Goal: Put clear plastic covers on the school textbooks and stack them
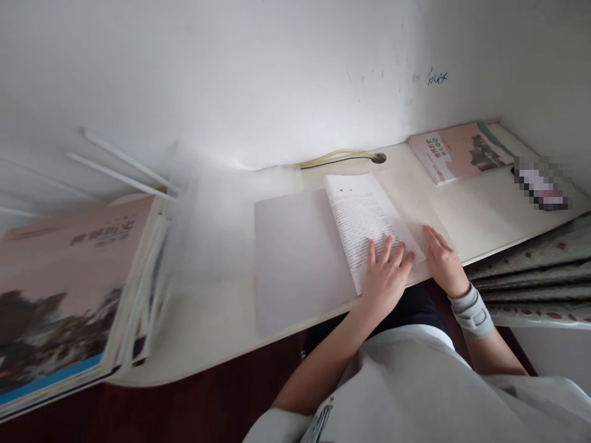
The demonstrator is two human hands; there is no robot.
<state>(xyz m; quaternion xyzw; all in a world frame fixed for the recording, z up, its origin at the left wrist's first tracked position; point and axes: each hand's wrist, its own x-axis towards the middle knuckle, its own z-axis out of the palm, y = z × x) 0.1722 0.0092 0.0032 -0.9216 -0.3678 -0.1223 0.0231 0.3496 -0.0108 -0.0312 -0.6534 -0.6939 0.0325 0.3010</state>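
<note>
A printed white sheet [364, 215] lies on the pale desk [221, 320], partly over a larger blank grey sheet [295, 258]. My left hand [388, 274] rests flat on the lower part of the printed sheet, fingers spread and open. My right hand [441, 261] lies flat on the desk just right of that sheet, fingers stretched out, holding nothing; a grey wrist band [471, 311] sits on that wrist.
A stack of pink booklets [69, 289] sits at the desk's left end. Another pink booklet [462, 151] lies at the back right, next to a blurred item [540, 183]. A yellow cable [341, 157] runs into a desk hole. Patterned fabric [535, 277] lies right.
</note>
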